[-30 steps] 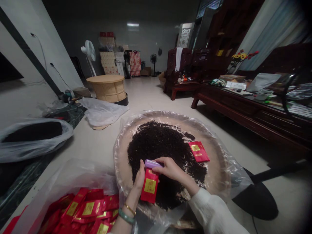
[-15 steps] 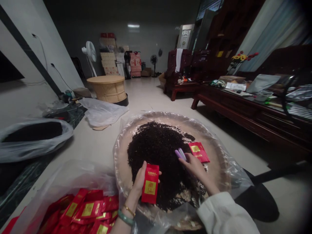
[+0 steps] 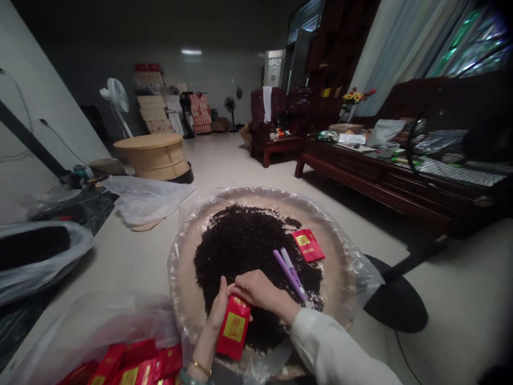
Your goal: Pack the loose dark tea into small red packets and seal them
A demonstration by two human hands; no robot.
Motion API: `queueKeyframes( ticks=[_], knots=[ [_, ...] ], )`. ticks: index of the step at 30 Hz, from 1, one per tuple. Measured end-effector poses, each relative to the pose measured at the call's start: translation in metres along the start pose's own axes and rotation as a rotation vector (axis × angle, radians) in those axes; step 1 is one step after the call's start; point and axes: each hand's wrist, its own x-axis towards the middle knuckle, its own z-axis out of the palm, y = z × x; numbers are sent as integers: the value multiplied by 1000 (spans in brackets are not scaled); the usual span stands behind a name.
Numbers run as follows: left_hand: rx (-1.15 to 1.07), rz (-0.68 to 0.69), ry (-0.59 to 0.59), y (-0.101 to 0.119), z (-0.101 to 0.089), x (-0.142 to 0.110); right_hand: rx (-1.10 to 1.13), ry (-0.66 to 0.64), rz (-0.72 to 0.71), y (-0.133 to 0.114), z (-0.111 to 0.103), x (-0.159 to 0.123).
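Note:
My left hand is closed around a small red foil tea packet with a gold label, held above the near part of the tray. At the packet's top edge, the fingers of my right hand are pinched together. A purple mini hair straightener lies with its arms apart on the dark loose tea leaves. Beyond it, a few flat red packets rest on the right side of the round, plastic-lined tray.
A clear bag of red packets stands at lower left. Farther left is a bag of dark leaves. A black fan base sits right of the tray, near a long dark wooden table. A round bamboo stand is ahead.
My right hand has let go of the straightener, leaving it on the leaves, and moved left to the top of the packet in my left hand. The view has turned right.

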Motion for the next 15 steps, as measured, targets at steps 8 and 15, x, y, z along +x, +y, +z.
queueKeyframes(
  ticks=[8,15],
  knots=[
    [-289,35,-31,4,-6,8,489,354,351,18,-17,-6],
    [-412,70,41,-3,-27,21,815,646,519,-23,-41,25]
  ],
)
